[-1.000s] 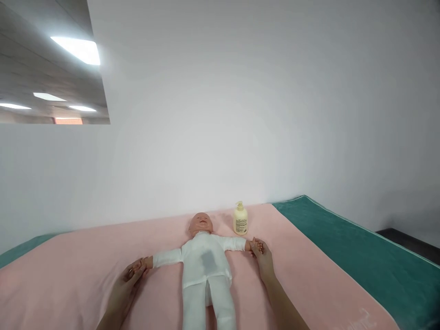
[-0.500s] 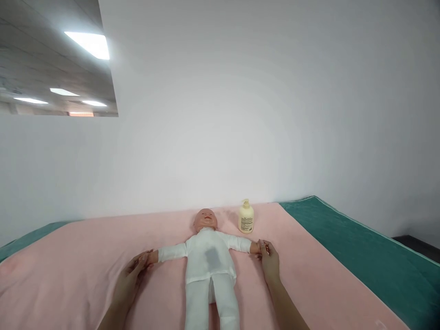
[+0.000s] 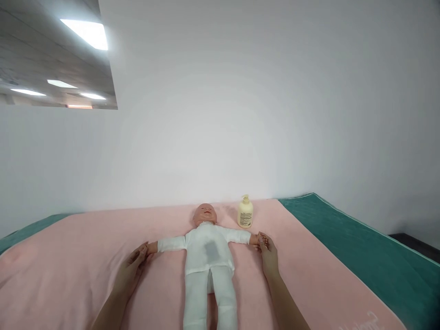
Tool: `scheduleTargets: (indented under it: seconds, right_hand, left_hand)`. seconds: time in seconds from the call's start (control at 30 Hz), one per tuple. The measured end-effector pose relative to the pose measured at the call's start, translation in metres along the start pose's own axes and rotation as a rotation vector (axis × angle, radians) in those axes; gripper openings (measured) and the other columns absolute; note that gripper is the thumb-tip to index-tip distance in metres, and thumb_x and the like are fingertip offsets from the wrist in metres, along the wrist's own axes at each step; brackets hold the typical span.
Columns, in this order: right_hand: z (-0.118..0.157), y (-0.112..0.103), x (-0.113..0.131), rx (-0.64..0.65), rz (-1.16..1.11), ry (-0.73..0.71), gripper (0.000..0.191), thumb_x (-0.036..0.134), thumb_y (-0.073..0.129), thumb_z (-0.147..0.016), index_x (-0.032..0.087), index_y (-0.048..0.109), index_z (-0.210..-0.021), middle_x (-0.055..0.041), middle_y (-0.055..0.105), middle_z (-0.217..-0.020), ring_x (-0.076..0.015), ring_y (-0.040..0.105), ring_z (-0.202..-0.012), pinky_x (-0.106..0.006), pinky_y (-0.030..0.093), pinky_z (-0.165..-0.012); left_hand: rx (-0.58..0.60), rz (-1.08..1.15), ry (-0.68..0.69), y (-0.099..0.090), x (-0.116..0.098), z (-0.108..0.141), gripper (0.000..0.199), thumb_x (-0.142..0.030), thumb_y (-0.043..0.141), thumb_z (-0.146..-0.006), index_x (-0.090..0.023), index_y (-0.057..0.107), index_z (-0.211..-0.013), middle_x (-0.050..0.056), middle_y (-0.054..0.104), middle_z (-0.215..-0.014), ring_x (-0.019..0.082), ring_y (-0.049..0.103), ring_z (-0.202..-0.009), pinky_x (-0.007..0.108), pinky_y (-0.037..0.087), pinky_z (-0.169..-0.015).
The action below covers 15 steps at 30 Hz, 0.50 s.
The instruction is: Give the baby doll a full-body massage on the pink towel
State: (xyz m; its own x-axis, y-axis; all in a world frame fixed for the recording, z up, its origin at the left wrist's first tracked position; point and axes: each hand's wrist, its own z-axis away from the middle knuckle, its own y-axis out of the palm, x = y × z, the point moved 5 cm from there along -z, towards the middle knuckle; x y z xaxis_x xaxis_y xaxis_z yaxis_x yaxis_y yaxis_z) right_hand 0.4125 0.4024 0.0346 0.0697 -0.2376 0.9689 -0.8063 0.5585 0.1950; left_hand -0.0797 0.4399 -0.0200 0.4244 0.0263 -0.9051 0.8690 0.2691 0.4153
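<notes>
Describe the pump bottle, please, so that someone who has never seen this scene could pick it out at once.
Find the pink sheet, then its far edge by the white wall. Near that edge, beyond the right hand, stands the pump bottle: pale yellow, upright and printed with dark text, unlike the white-clothed doll lying beside it.

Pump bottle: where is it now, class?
In the head view, right of centre, the pump bottle stands on the pink cloth, beside the doll's head.
</notes>
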Motion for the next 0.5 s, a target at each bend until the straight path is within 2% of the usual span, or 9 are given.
scheduleTargets:
  seconds: [0.2, 0.4, 0.5]
  right_hand:
    - [0.0016, -0.0015, 0.0016, -0.015, 0.049, -0.025, 0.053, 0.051, 0.072, -0.062, 0.016, 0.064, -0.101, -0.0089, 0.067, -0.102, -0.024, 0.064, -0.084, -0.031, 0.052, -0.07]
    - [0.0006, -0.0013, -0.0024, -0.03, 0.088, -0.038, 0.048, 0.055, 0.067, -0.066, 0.019, 0.062, -0.098, -0.0074, 0.066, -0.1, -0.0229, 0.062, -0.085, -0.03, 0.05, -0.069]
    - [0.0002, -0.0002, -0.0049, -0.02, 0.098, -0.044, 0.048, 0.056, 0.066, -0.068, 0.019, 0.062, -0.098, -0.0068, 0.066, -0.099, -0.0219, 0.062, -0.083, -0.03, 0.05, -0.067]
  left_hand:
    - [-0.062, -0.038, 0.027, -0.0008, -0.0027, 0.0038, 0.056, -0.025, 0.071, -0.078, -0.025, 0.052, -0.13, 0.009, 0.062, -0.126, 0.022, 0.061, -0.112, 0.031, 0.05, -0.097]
    - [-0.169, -0.079, 0.1, -0.0062, -0.0005, 0.0021, 0.073, -0.025, 0.065, -0.081, -0.032, 0.027, -0.144, 0.01, 0.046, -0.141, 0.016, 0.065, -0.099, 0.032, 0.053, -0.091]
    - [-0.227, -0.138, 0.138, -0.0089, -0.0019, 0.0061, 0.079, -0.029, 0.066, -0.08, -0.031, 0.021, -0.145, 0.012, 0.042, -0.142, 0.014, 0.066, -0.089, 0.031, 0.055, -0.083]
